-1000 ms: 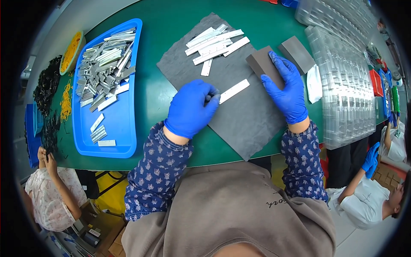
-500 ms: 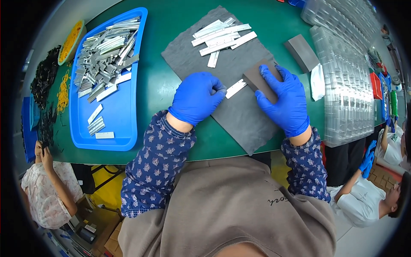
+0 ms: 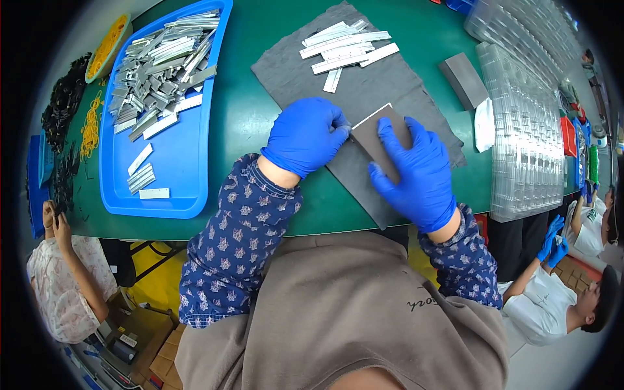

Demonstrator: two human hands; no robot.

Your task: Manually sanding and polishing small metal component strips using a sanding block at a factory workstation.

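My left hand (image 3: 304, 138), in a blue glove, is closed in a pinch at the end of a flat silvery metal strip (image 3: 373, 116). Only a thin edge of that strip shows along the far side of a grey-brown sanding block (image 3: 372, 139), which covers the rest. My right hand (image 3: 419, 172), also gloved in blue, grips the block from above with its fingers spread over the top and side. Both hands work over a dark grey cloth (image 3: 292, 65). Farther back on the cloth lies a loose pile of similar silvery strips (image 3: 348, 51).
A blue tray (image 3: 175, 205) on the left carries many metal strips. Beyond it are yellow bands (image 3: 91, 133) and black pieces (image 3: 62, 104). A second grey block (image 3: 463, 81), a white packet (image 3: 483, 125) and stacked clear plastic trays (image 3: 526, 143) stand right. Co-workers sit on both sides.
My right hand has slid the sanding block left toward my left hand, so it now covers most of the strip. The left hand keeps its pinch. The whole view has shifted slightly.
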